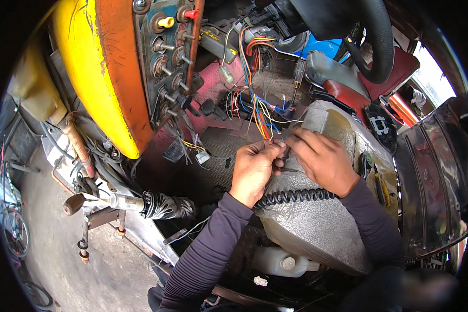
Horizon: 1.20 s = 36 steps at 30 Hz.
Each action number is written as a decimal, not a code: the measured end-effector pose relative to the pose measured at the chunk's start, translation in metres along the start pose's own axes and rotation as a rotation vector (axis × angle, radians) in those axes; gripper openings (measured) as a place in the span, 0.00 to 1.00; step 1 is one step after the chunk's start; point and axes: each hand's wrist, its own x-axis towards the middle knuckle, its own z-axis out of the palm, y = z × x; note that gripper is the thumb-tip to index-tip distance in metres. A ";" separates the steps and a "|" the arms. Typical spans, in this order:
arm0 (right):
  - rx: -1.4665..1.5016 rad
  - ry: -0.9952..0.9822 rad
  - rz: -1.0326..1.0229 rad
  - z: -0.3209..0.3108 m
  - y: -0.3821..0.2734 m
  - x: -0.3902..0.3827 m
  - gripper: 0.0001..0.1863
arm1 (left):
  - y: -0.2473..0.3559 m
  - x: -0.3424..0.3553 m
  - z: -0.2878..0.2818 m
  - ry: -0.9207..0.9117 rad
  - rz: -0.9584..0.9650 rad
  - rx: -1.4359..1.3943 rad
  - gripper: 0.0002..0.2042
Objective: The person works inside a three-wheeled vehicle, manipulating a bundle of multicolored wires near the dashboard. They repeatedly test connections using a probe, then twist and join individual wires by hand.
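My left hand (255, 174) pinches the ends of coloured wires (261, 122) that hang from the dashboard, orange, yellow and white among them. Right beside it, my right hand (325, 161) has its fingers curled in a pinch at the same wire ends; exactly what is between its fingertips is hidden. Both hands are over a worn grey padded cover (317, 231). A black coiled cable (291, 197) runs across it just below my hands. Loose cut wires and connectors (202, 156) lie to the left, under the switches.
Left stand a yellow-orange body panel (96, 67), a switch panel (169, 62) and a lever (156, 205). Above right are a black steering wheel (379, 47) and red-grey seat (343, 91). Tools (380, 190) rest right of the cover; a plastic jug (275, 262) sits below.
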 end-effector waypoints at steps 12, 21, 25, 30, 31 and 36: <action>0.284 0.173 0.081 0.014 -0.004 0.001 0.10 | -0.006 -0.005 0.004 0.028 0.028 -0.166 0.06; 1.733 -0.180 1.056 0.018 0.012 0.005 0.06 | -0.011 -0.006 0.013 0.058 0.145 0.023 0.07; 1.345 -0.155 0.889 0.015 0.006 0.002 0.07 | -0.010 -0.005 0.010 -0.024 0.054 -0.045 0.09; 1.837 -0.294 1.079 0.016 0.023 -0.001 0.08 | -0.011 -0.003 0.005 -0.100 0.012 -0.092 0.10; 1.784 -0.304 1.080 0.014 0.023 0.000 0.08 | -0.011 -0.004 0.005 -0.092 0.000 -0.099 0.10; 0.361 0.109 0.226 0.009 0.014 -0.006 0.07 | -0.011 -0.002 0.005 -0.043 -0.013 -0.143 0.10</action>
